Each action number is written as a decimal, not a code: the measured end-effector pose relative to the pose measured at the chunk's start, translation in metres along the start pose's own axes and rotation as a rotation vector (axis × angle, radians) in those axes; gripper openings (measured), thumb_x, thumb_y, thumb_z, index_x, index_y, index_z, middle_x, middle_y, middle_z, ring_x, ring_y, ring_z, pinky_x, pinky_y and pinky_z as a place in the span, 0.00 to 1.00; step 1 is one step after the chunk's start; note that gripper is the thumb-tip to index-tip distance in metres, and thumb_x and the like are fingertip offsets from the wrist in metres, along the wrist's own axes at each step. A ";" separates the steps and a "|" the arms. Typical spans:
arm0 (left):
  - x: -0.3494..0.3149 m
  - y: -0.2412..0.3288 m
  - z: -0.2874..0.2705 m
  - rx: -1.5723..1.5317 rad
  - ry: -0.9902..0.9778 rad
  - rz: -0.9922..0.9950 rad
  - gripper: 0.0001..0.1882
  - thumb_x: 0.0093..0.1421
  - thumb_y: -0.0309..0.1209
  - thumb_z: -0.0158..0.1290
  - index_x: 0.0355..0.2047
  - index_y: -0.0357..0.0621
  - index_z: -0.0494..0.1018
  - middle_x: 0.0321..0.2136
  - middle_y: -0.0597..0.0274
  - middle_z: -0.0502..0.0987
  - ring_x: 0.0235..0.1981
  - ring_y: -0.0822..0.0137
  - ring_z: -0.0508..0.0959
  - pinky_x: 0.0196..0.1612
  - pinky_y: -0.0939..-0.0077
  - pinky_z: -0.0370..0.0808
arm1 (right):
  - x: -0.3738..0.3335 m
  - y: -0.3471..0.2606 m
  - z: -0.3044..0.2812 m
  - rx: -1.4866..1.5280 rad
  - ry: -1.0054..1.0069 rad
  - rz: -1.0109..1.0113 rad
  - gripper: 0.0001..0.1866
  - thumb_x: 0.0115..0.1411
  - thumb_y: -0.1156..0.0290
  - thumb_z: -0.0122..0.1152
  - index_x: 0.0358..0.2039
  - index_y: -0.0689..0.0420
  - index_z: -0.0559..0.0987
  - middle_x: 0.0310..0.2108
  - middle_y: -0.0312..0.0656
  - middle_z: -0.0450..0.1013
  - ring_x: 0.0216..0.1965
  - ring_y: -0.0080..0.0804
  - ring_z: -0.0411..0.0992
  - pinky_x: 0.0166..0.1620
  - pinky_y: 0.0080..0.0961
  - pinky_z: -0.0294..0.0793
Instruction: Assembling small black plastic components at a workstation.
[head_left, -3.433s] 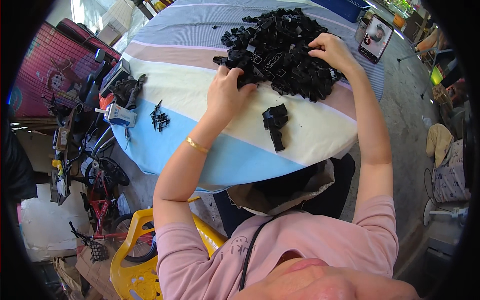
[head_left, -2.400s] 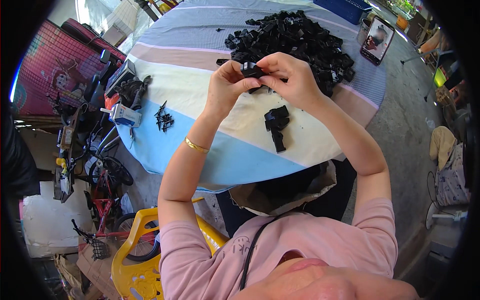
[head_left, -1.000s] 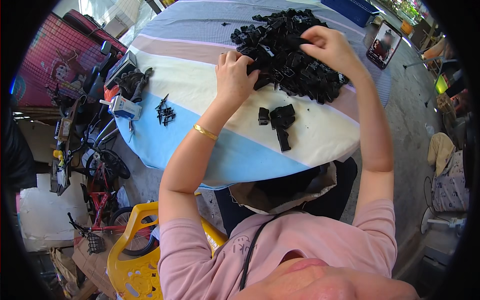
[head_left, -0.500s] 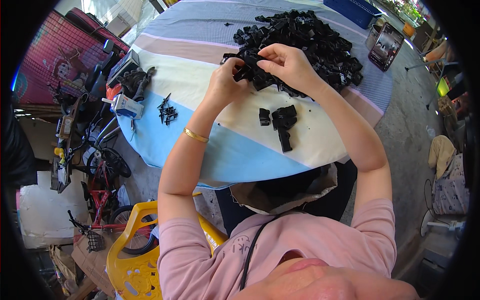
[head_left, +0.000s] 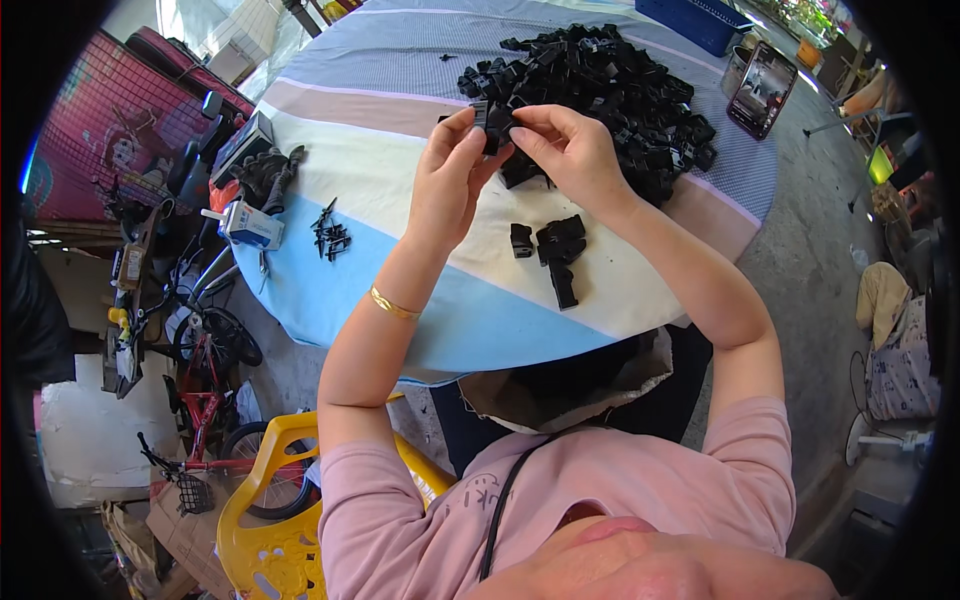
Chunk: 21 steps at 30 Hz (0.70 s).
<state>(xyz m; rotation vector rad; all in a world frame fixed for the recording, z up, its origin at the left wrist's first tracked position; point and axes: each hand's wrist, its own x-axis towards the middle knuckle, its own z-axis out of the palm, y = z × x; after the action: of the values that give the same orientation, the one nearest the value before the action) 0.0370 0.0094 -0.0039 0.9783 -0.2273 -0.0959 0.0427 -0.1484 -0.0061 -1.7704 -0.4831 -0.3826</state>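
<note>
Just in front of a large heap of small black plastic parts [head_left: 630, 95], both my hands are raised close together. My left hand [head_left: 448, 175] has its thumb and fingers closed around a black plastic part [head_left: 489, 120]. From the other side, my right hand [head_left: 580, 155] pinches at the same spot with thumb and forefinger. Whether the hands share one part or hold two joined pieces, I cannot tell. Nearer to me on the cloth lie a few separate black parts [head_left: 562, 240]. Left of my left forearm is a little pile of dark screw-like pins [head_left: 330, 235].
The round table has a striped cloth [head_left: 420, 330]. At its left edge are a small white-and-blue box [head_left: 252, 226] and dark gloves [head_left: 268, 178]. A phone [head_left: 762, 92] stands at the right, by a blue basket [head_left: 695, 22]. An open carton [head_left: 570, 385] sits at my lap.
My hands have drawn up and together, and the black part between them now shows upright above the fingertips. My left hand has turned so its palm side shows more.
</note>
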 end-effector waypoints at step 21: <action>0.003 0.013 -0.015 0.684 -0.153 0.131 0.15 0.55 0.23 0.51 0.44 0.33 0.68 0.30 0.59 0.76 0.31 0.73 0.75 0.35 0.82 0.72 | 0.017 -0.004 -0.017 -0.196 0.057 -0.301 0.10 0.53 0.70 0.62 0.36 0.57 0.77 0.29 0.39 0.76 0.25 0.22 0.72 0.30 0.18 0.72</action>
<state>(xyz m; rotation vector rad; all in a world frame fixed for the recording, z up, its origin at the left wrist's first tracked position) 0.0431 0.0280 -0.0011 1.6342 -0.4824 0.0330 0.0555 -0.1615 0.0095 -1.8720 -0.6934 -0.7094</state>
